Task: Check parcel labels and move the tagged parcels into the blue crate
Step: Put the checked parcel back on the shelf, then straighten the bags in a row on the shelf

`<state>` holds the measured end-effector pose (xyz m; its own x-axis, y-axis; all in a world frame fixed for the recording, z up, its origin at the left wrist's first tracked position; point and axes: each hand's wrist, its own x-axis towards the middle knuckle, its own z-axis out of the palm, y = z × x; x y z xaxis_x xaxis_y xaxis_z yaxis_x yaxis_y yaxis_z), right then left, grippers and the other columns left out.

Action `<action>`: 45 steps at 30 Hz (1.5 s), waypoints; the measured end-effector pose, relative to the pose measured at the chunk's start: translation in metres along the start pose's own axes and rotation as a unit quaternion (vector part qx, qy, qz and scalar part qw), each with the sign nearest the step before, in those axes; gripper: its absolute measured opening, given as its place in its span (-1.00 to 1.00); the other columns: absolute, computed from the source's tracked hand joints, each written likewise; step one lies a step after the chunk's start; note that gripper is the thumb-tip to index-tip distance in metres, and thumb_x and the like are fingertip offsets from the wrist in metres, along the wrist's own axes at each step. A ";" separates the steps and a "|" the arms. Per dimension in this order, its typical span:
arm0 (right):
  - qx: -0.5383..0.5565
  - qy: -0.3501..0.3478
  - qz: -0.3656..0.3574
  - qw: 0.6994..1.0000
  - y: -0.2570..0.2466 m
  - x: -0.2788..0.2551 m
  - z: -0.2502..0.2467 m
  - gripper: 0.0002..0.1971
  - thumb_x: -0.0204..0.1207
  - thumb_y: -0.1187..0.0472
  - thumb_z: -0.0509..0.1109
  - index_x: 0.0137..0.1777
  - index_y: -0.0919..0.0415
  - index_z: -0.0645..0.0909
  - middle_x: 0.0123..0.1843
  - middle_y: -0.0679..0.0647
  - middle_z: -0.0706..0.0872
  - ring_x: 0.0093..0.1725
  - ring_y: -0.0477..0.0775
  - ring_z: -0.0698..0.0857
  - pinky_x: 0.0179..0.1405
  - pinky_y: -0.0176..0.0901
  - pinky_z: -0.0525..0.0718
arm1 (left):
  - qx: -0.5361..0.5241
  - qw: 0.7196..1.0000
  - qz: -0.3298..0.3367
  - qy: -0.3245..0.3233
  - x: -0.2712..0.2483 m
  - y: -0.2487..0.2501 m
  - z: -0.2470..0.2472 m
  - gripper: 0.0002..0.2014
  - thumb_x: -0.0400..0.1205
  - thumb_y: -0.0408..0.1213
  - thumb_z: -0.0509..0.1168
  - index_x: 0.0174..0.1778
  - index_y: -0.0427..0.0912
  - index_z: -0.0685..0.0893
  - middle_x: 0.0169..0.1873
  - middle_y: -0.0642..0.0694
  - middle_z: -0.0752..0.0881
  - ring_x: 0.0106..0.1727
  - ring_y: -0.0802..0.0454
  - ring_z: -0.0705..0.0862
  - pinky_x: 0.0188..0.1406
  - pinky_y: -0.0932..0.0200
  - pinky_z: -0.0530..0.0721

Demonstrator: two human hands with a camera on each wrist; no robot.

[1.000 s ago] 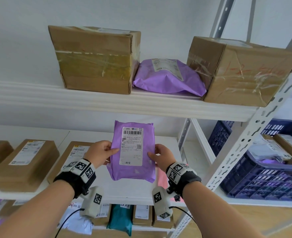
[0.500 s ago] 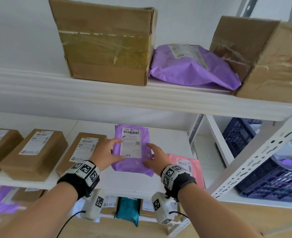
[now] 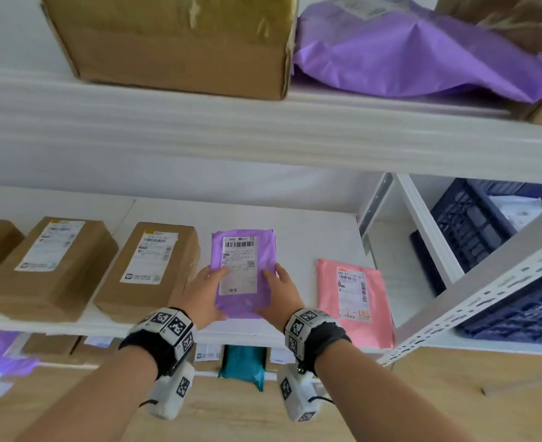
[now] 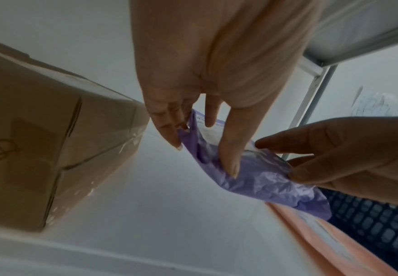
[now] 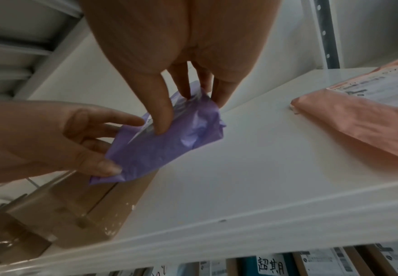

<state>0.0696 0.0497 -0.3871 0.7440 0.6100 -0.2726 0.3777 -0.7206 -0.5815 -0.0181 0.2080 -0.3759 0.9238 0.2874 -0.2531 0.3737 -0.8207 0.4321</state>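
Purple mailer (image 3: 243, 275) lowered twd white shelf (image 3: 295, 231) (both hands (image 3: 204, 293) gripping)

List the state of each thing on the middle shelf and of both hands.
Purple parcel: label up, held low over the shelf.
Left hand: grips its left edge.
Right hand: grips its right edge.
Pink parcel: flat, label up.
Blue crate: holds parcels.

The blue crate (image 3: 473, 231) is half hidden behind the shelf upright (image 3: 473, 282).
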 end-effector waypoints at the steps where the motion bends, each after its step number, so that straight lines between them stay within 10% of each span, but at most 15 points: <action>1: -0.002 0.000 0.004 1.000 0.003 0.001 0.004 -0.19 0.46 0.07 0.50 0.62 0.25 0.20 0.71 0.22 -0.03 0.65 0.25 0.18 0.59 0.00 0.30 | 0.003 1.000 -0.001 -0.005 0.002 -0.002 0.004 -0.11 0.46 -0.22 0.55 0.66 -0.11 0.20 0.62 -0.13 0.21 0.60 -0.07 0.29 0.54 0.13 0.26; 14: -0.019 -0.028 0.042 0.999 0.027 0.018 0.037 -0.33 0.53 -0.03 0.44 0.54 0.25 0.30 0.71 0.19 -0.03 0.61 0.27 0.27 0.56 -0.06 0.32 | 0.033 0.999 0.009 -0.004 0.013 -0.018 0.045 -0.31 0.55 -0.28 0.47 0.59 -0.10 0.37 0.68 -0.11 -0.12 0.67 -0.07 0.15 0.60 0.18 0.18; 20: -0.026 -0.055 0.051 0.997 0.036 0.020 0.041 -0.37 0.50 0.40 0.33 0.58 0.25 0.26 0.71 0.17 0.01 0.65 0.20 0.21 0.56 -0.09 0.33 | 0.033 0.999 0.013 -0.004 0.015 -0.021 0.052 -0.43 0.59 -0.28 0.42 0.53 -0.15 0.45 0.66 -0.08 -0.03 0.62 -0.02 0.27 0.54 0.27 0.22; 33: 0.007 0.063 0.062 0.996 0.065 -0.004 0.020 -0.38 0.64 0.22 0.26 0.66 0.12 0.13 0.72 0.02 0.02 0.67 0.06 0.09 0.60 -0.15 0.11 | 0.066 0.997 -0.023 0.033 0.014 -0.010 0.051 -0.35 0.57 0.12 0.35 0.55 0.01 0.37 0.65 -0.04 0.09 0.60 -0.07 0.21 0.53 0.06 0.30; 45: -0.024 0.050 0.226 0.973 0.144 -0.044 -0.028 -0.33 0.64 0.19 0.18 0.69 0.09 -0.05 0.73 0.08 -0.10 0.70 0.12 -0.01 0.67 0.11 0.10 | -0.110 0.990 0.089 -0.001 0.037 0.095 0.096 -0.42 0.64 -0.23 0.35 0.57 -0.17 0.32 0.56 -0.07 0.32 0.58 0.04 0.31 0.50 0.33 0.17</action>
<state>0.1069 -0.0902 -0.4370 0.8891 0.1941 -0.4145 0.0237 -0.9240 -0.3817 0.0440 0.0931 -0.4272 0.9766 0.1466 -0.1574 0.2142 -0.7311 0.6478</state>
